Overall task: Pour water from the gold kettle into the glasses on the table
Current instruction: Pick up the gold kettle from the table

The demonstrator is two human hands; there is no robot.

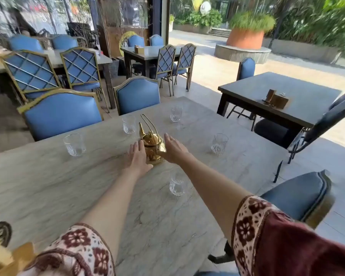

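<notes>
Marble-grey and broad, the table (48,186) carries everything for this job, with blue chairs (62,114) pushed in along its far edge. At its middle stands the gold kettle (152,145), upright, spout toward the far left, its thin hoop handle (148,122) raised above the lid. Five glasses ring it: one far left (74,144), one just behind the spout (129,124), one at the far side (176,114), one to the right (219,144), and the nearest (177,184) between the forearms. All look empty, so pouring seems not yet begun. The left hand (138,159) lies flat and open against the kettle's near-left side, fingers extended; the right hand (173,149) is likewise open, palm down, touching or just beside the right flank. Neither grips anything. For the reach-and-grasp now in hand, the hoop is probably the better hold for lifting, with the other palm steadying the body or lid. Judging by the spout's direction, the glass behind it is the easiest first target. Tilt slowly; these small glasses look light and could tip if the spout knocks them.
</notes>
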